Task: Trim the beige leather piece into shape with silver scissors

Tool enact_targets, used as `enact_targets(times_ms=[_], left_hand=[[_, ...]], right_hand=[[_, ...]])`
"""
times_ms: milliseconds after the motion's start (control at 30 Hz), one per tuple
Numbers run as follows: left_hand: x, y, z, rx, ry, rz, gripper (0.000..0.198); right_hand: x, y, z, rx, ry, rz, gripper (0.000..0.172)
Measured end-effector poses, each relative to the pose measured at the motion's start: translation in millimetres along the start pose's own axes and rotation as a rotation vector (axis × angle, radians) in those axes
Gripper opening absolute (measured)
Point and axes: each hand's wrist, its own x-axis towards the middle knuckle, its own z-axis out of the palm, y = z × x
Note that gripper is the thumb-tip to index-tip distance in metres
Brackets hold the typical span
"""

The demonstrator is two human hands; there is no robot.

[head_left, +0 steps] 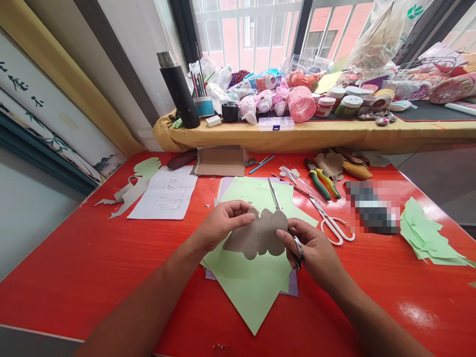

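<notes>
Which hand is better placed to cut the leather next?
Probably the right hand: it holds the scissors, with the blades up beside the leather. The left hand pinches the leather's other side, so it seems better suited to steadying it.

A stack of flat paper sheets [253, 307] lay on the broad tabletop [85, 258], with plastic-handled scissors [333, 225] to its right, a printed paper pattern sheet [163, 193] to its left, and a cloth-draped window ledge [334, 136] behind.

Lobed taupe leather cutout [256, 237], held up; steel scissors [274, 196] behind it, blades seemingly closed.
</notes>
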Motion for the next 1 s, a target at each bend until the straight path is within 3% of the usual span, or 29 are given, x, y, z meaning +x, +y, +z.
enact_targets(times_ms=[400,533,733,1000], left_hand=[[1,-2,3.2,-0.14,0.062,-0.015,0.035],[-1,-1,3.4,-0.088,0.043,-0.007,0.034],[0,2,-0.5,0.091,0.114,0.025,0.034],[5,0,-5.5,0.053,0.173,0.013,0.038]], right_hand=[[-4,2,13,-0.089,-0.077,0.056,0.044],[-4,2,13,-0.094,-0.099,0.058,0.045],[-3,4,1,-0.092,-0.034,0.035,0.047],[-8,3,4,-0.036,-0.059,-0.021,0.05]])
